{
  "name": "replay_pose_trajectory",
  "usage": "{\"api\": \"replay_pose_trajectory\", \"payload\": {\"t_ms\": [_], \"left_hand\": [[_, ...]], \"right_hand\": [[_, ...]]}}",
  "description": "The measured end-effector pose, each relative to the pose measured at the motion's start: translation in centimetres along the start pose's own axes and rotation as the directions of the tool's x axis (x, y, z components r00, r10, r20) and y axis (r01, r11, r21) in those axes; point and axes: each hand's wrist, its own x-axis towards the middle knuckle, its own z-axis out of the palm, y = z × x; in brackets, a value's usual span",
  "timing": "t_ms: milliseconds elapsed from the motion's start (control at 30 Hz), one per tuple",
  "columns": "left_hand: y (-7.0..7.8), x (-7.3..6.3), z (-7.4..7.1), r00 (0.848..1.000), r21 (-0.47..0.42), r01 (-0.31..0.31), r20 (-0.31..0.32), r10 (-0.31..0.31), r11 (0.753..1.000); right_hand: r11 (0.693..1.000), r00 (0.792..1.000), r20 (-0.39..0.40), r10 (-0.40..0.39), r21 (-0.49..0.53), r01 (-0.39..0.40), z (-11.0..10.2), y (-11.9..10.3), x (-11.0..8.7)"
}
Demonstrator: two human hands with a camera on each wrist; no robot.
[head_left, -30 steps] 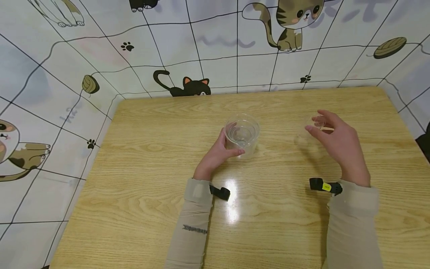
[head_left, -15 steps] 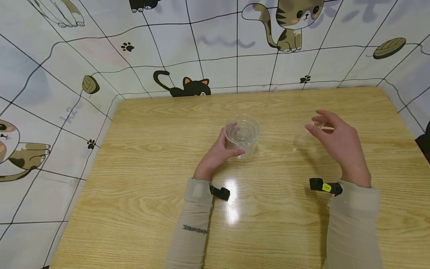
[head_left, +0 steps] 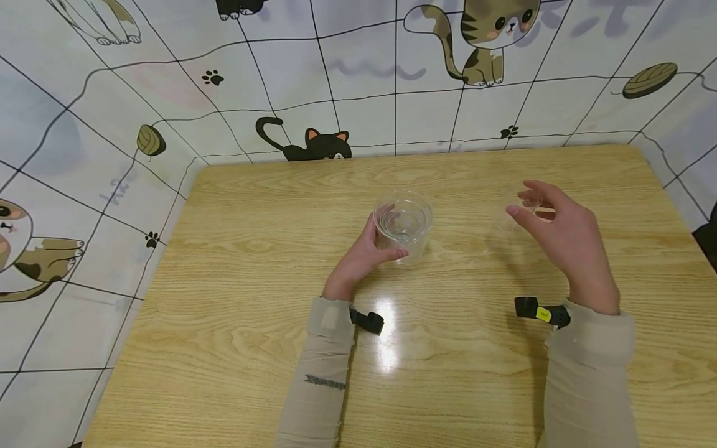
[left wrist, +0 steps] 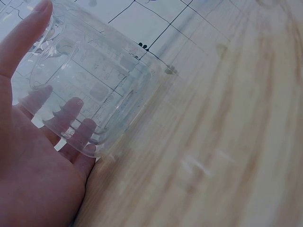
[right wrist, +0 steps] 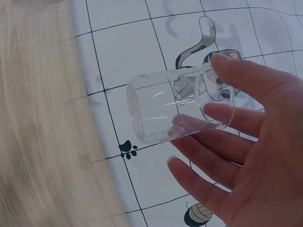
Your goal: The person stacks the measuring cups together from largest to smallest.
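Observation:
My left hand (head_left: 358,260) grips a large clear beaker (head_left: 414,233) from its left side, thumb at the front and fingers behind. This beaker stands on the wooden table and holds clear liquid; graduation marks show on its wall (left wrist: 94,75) in the left wrist view. Over to the right, my right hand (head_left: 571,239) pinches a small clear glass beaker (right wrist: 163,104) near its rim between thumb and fingers. No liquid shows in it. Its base hangs above the table, with a shadow below. In the head view the small beaker is faint and partly hidden by the fingers.
The wooden table (head_left: 235,298) ends at a wall (head_left: 358,74) of white tile print with cartoon cats along the back. Another printed wall (head_left: 106,323) borders its left side. A bright light reflection lies on the table between the forearms.
My right hand has shifted slightly left with the small beaker, whose base shows a little farther left. The left hand and large beaker stay still.

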Motion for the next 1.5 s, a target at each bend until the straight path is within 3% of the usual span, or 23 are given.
{"api": "replay_pose_trajectory", "payload": {"t_ms": [1133,1500], "left_hand": [[0.0,0.2,0.0,1.0,-0.003,-0.011,0.002,0.011,1.0],[-2.4,1.0,-0.3,1.0,0.0,-0.011,-0.022,0.011,1.0]], "right_hand": [[0.992,0.992,-0.023,-0.124,-0.004,0.124,0.2,-2.6,-0.9],[0.986,0.985,-0.038,-0.165,-0.009,0.165,0.4,-3.1,-0.9]]}}
